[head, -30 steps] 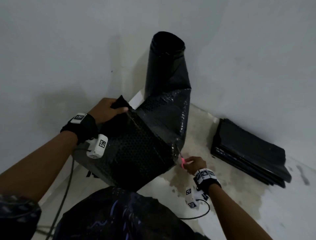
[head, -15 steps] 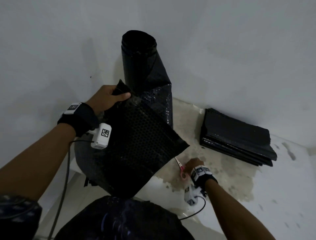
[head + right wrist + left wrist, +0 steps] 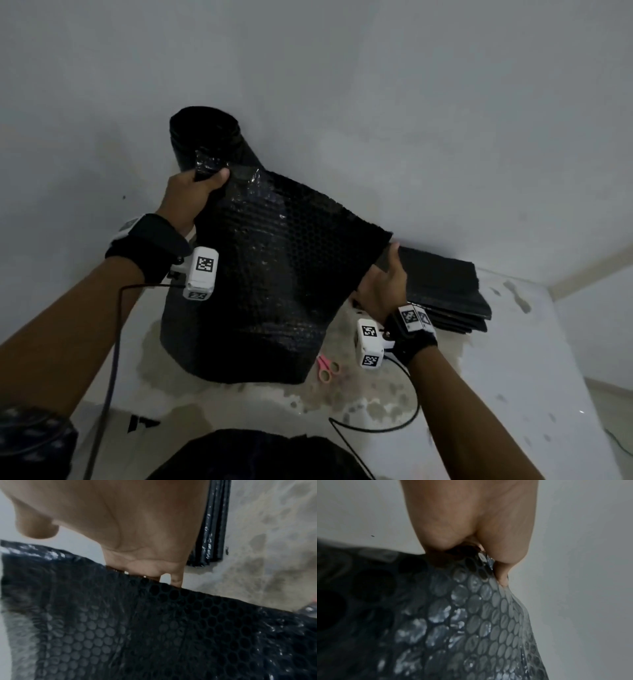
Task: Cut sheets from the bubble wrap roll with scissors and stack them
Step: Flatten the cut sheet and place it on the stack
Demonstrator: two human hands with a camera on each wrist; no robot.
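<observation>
A: Where's the sheet?

B: Cut sheet [image 3: 274,274] is up in the air, spread between both hands, in front of the roll [image 3: 205,137]. Black bubble wrap, round bubbles in a honeycomb grid, glossy where light hits, lower edge curling under.

A: Grips?

B: Left hand [image 3: 191,195] pinches the top left corner, thumb over the front, plastic bunched in the fist. Right hand [image 3: 383,284] is at the right edge. Thumb sits near the corner, fingers go behind the sheet. From the right wrist view the fingers are hidden behind the edge, so I can't tell whether they clamp it or just support it.

A: Roll?

B: Standing upright in the wall corner, a hollow dark tube, open end on top. Nothing visible inside, too dark.

A: Stack?

B: Flat pile of black sheets [image 3: 445,291] on the floor to the right, against the wall, edges roughly squared, layers visible on the side.

A: Scissors?

B: Pink-handled scissors [image 3: 325,368] lying on the stained floor [image 3: 359,404] below the sheet, neither hand on them.
</observation>
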